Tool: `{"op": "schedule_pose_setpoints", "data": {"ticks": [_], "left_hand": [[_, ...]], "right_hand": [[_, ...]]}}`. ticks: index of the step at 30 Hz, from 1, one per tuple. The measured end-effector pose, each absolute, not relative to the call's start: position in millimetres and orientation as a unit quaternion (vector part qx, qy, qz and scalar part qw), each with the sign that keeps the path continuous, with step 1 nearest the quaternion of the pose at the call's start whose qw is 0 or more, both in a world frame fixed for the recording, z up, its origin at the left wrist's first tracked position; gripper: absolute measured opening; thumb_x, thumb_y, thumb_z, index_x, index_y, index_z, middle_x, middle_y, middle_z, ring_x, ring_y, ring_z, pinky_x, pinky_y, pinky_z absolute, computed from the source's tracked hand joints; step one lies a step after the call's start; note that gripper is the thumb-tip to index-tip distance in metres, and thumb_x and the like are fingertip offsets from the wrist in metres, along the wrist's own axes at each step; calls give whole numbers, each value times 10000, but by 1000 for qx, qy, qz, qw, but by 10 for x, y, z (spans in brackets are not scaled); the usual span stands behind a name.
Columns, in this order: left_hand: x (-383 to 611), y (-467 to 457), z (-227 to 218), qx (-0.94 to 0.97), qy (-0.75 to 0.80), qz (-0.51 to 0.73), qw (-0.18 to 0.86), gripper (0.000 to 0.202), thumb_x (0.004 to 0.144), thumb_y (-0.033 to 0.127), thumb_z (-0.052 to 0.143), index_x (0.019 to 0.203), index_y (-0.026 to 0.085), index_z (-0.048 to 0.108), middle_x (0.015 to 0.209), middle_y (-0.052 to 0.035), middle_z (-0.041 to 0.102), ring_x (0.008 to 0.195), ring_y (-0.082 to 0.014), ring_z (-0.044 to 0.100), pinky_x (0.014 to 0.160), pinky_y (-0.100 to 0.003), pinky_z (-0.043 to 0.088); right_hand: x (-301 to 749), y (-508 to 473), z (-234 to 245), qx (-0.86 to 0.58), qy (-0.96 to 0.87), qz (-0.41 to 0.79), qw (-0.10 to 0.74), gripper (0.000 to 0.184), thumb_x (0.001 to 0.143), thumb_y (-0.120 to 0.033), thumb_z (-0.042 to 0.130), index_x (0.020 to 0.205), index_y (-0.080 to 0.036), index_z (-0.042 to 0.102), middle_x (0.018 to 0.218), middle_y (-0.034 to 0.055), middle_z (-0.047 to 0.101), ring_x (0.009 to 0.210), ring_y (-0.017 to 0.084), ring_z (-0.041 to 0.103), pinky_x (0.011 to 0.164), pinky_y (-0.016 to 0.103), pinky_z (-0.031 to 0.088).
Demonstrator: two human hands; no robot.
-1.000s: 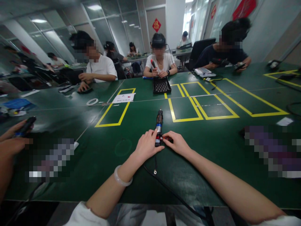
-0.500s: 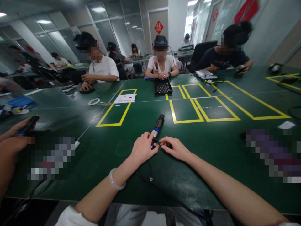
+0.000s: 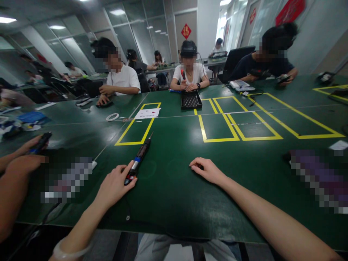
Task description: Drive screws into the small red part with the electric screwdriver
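My left hand (image 3: 115,185) is closed around the rear end of an electric screwdriver (image 3: 138,157). The screwdriver has a dark body with a silver section and a blue ring, and its thin bit points away toward the yellow tape. Red and other small details show at its back end, partly covered by my fingers. A thin cable with a small ring-shaped end (image 3: 128,218) lies below that hand. My right hand (image 3: 208,169) rests on the green table with its fingers loosely curled in and nothing visible in them.
Yellow tape rectangles (image 3: 220,139) mark the green table (image 3: 168,195). A white paper (image 3: 148,113), a white tape ring (image 3: 112,117) and a black tray (image 3: 191,106) lie farther off. Co-workers sit across; another person's hands hold a dark tool (image 3: 43,142) at left. Pixelated objects flank both sides.
My left hand has carried the electric screwdriver left and nearer me, away from my right hand. My right hand stays near its place, its fingers curled in a little more.
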State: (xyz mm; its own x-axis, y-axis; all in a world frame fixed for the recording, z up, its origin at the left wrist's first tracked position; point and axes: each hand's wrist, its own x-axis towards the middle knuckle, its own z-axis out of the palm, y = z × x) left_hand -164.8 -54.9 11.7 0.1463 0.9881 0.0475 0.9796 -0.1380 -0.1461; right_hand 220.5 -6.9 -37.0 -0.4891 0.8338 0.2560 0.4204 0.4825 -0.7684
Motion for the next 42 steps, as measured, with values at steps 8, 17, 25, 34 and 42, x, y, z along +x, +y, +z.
{"op": "schedule_pose_setpoints", "data": {"ticks": [8,17,25,34,42], "left_hand": [[-2600,-719,192,-700,-713,30,38,586,852,550,341,1389,319,369,1125,-51,587,1017,-273,563,917,-423,436],[-2740,-880,231,-652,-757,-13,49,371,826,524,354,1087,300,490,1044,-4,667,982,-255,619,856,-392,482],[-2489,-949,284,-653,-752,31,86,321,875,494,268,909,264,490,986,-1,661,888,-256,634,798,-406,501],[-1530,-633,449,-692,-709,-134,6,403,912,490,314,1078,200,539,1006,-61,666,898,-241,648,809,-360,491],[-9,-78,514,-844,-462,-186,-196,367,963,361,324,1220,229,550,1167,-53,626,1073,-174,579,933,-298,442]], "right_hand": [[2200,-65,-364,-389,-805,318,314,147,891,-209,536,943,-191,672,849,38,669,752,165,589,691,275,448],[2199,-70,-338,-385,-807,318,314,141,884,-200,541,931,-190,674,833,38,667,756,169,586,696,280,444],[2187,-69,-334,-382,-807,314,323,131,875,-181,545,916,-194,669,811,28,658,750,166,590,682,268,442],[2183,-69,-320,-384,-809,314,315,122,877,-180,544,915,-189,659,818,31,656,751,168,587,685,271,440],[2190,-74,-348,-380,-778,371,336,161,879,-190,529,1023,-194,600,804,9,630,717,147,581,684,261,452]]}}
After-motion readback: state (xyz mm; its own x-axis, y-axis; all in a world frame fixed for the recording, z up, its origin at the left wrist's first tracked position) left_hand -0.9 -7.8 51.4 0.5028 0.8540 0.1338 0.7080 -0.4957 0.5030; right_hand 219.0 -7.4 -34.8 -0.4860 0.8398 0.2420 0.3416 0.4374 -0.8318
